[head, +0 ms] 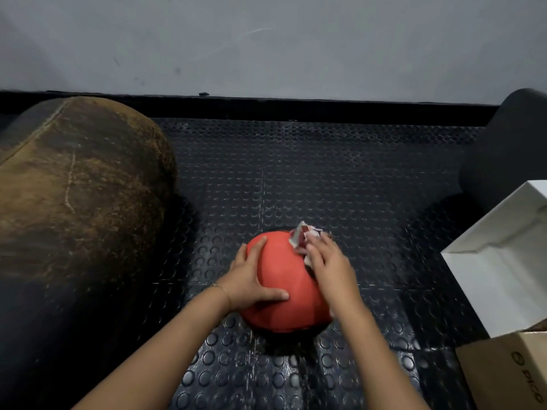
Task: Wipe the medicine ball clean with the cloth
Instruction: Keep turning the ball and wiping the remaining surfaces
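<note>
A red medicine ball (pixel 282 279) sits on the black studded rubber floor mat (pixel 340 179), in the lower middle of the head view. My left hand (pixel 250 275) lies spread over the ball's left side, fingers straight and thumb stretched across its front. My right hand (pixel 328 263) presses a red and white cloth (pixel 302 236) against the ball's upper right side with flat fingers. Most of the cloth is hidden under that hand; only a crumpled edge sticks out at the far side. The right hand is slightly blurred.
A big worn brown and black leather bag (pixel 77 196) lies close on the left. A white box (pixel 503 261) and a cardboard box (pixel 509 368) stand at the right, with a dark rounded pad (pixel 512 149) behind them. A grey wall (pixel 266 45) closes the far side.
</note>
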`<control>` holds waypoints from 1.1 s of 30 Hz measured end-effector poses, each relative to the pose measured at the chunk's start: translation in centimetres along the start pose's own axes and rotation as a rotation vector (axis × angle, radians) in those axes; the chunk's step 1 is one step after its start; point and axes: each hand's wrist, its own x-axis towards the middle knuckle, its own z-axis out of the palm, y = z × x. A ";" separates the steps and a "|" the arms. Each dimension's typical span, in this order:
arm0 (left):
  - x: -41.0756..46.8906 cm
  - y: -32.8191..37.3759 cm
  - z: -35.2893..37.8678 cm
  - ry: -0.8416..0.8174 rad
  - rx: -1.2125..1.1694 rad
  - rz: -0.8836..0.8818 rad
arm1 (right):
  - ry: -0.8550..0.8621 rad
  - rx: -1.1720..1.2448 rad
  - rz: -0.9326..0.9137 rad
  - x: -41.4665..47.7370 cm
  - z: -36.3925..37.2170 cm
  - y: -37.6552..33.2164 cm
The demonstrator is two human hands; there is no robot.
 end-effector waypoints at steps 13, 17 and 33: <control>0.7 0.5 1.0 0.026 0.020 -0.042 | -0.095 -0.307 -0.112 4.7 -0.1 -3.3; 0.4 0.6 0.5 0.001 0.032 -0.055 | -0.064 -0.311 -0.150 4.4 1.2 -4.1; -0.6 0.8 0.8 0.024 0.009 -0.035 | 0.266 -0.509 -0.356 0.1 3.2 -4.6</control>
